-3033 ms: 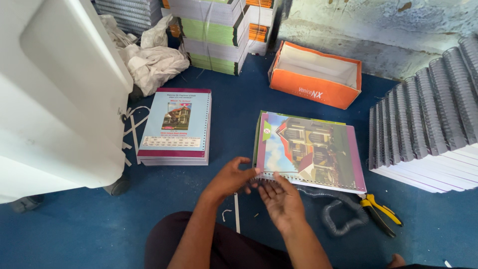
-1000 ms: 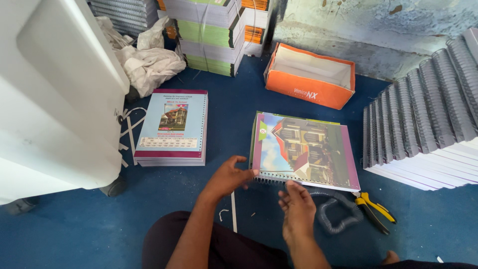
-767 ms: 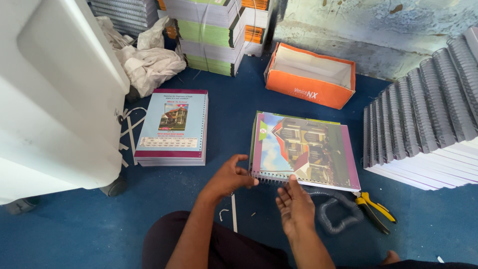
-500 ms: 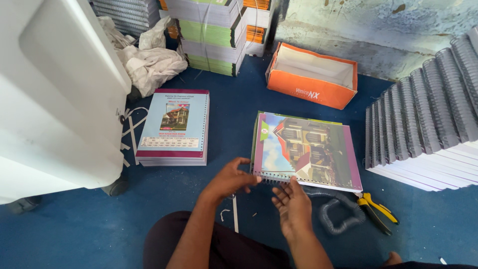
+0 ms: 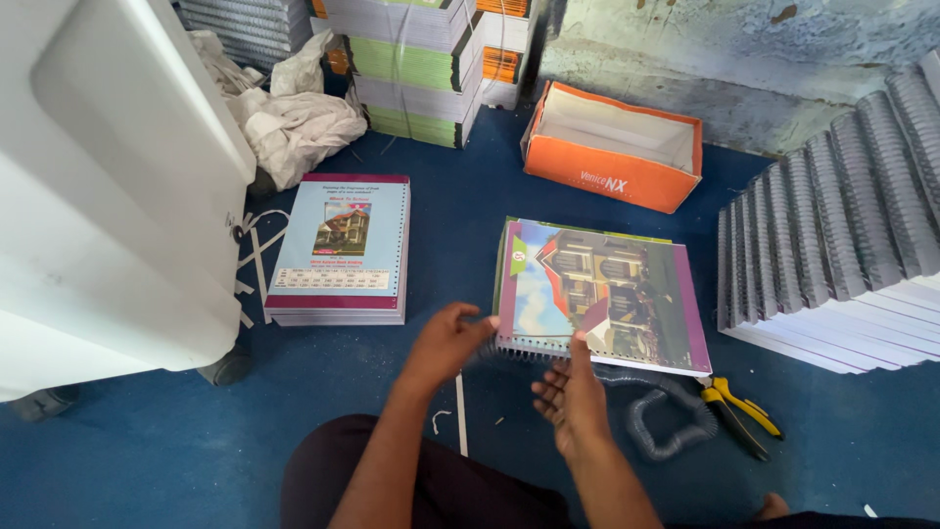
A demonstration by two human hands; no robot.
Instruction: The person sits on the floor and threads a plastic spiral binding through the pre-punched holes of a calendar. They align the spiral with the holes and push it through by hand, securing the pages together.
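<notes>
Person sat on blue floor (image 5: 147, 460), both hands at the near, coil-bound edge of a booklet (image 5: 602, 294) w/ a house picture on the cover. Booklet lay flat on the floor, centre of view, in front of the knees.

Left hand (image 5: 446, 343) pinched the near-left corner of the booklet, fingers curled round the coil end. It looked like a light grasp, not a fist. Right hand (image 5: 571, 397) was palm up, fingers loosely spread, one fingertip touching the binding edge about halfway along; not closed on anything.

Judgement on doing the step well: work seemed to be on the wire coil along that edge. Left should pin the corner so the booklet can't slide; right should run along the coil evenly, keeping pages squared so no sheet slips off the loops. Cover shouldn't be bent up hard, as it'd crease.

Nearby: spare length of grey coil (image 5: 666, 421) lay just right of the right hand, partly under the booklet's corner; yellow-handled pliers (image 5: 739, 411) beside it, within reach. Another stack of booklets (image 5: 343, 250) to the left, apart. Orange box (image 5: 615, 147) behind, and rows of bound booklets (image 5: 842, 255) fanned at far right. White machine casing (image 5: 108, 176) at left.
</notes>
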